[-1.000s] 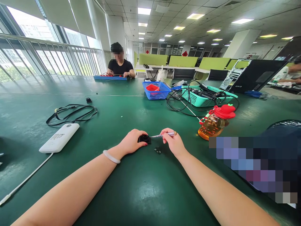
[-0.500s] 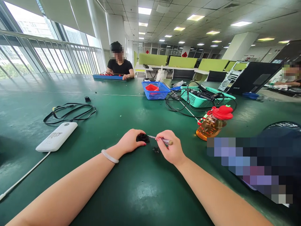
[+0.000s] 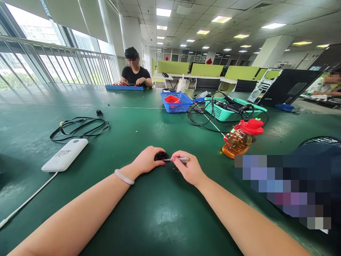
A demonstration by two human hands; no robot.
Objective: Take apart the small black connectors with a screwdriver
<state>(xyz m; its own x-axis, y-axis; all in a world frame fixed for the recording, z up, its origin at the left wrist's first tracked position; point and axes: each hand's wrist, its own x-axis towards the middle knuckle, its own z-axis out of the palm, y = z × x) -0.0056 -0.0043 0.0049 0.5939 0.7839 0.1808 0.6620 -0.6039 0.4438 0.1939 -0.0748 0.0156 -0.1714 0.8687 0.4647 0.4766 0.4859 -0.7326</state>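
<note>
My left hand (image 3: 149, 159) is closed on a small black part (image 3: 162, 155) on the green table, its thumb and fingers at either side; the part's exact kind cannot be made out. My right hand (image 3: 188, 166) grips a screwdriver (image 3: 183, 159) by its pale handle, held almost level. The thin metal tip points left and meets the near side of the black part. Several tiny dark pieces, probably screws (image 3: 176, 170), lie on the table just below the right fingers, partly hidden by them.
A white power bank (image 3: 65, 155) with a cable and a coiled black cord (image 3: 80, 128) lie left. Ahead stand a blue basket (image 3: 176, 106) and a teal basket (image 3: 222, 114) of cables. A red-lidded bottle (image 3: 239, 142) stands right. Across the table sits a person (image 3: 135, 74).
My right hand has shifted slightly left and lower, bringing the screwdriver from a slant to nearly level, with its tip along the black part's near side. My left hand stays put.
</note>
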